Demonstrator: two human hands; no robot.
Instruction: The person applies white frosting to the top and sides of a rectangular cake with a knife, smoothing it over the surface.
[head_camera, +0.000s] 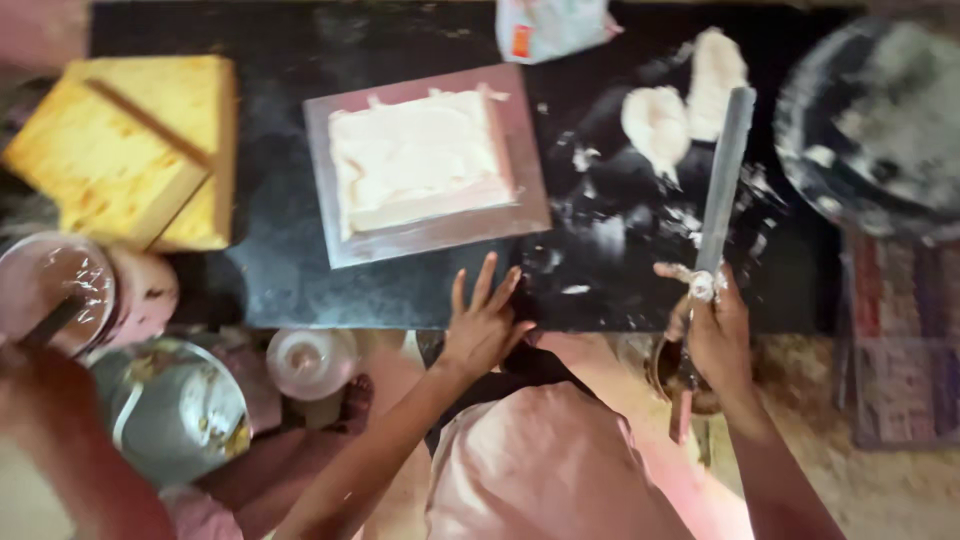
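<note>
While the square white-frosted cake (415, 160) already looks coated, the right hand (718, 335) beside it clamps a long metal spatula (724, 180); the left hand (482, 325) rests open-fingered below it.

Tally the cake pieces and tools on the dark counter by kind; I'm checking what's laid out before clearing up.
Iced square cake on board: 1
Bare yellow sponge cakes: 1 stack
Long metal spatula, in the right hand: 1
Cream blobs on the counter: 2
Total: 5
The left hand rests flat on the counter edge.

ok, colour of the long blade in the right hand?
Silver-grey metal, smeared with white cream: the long blade held by the right hand. Head view, the only one.
</note>
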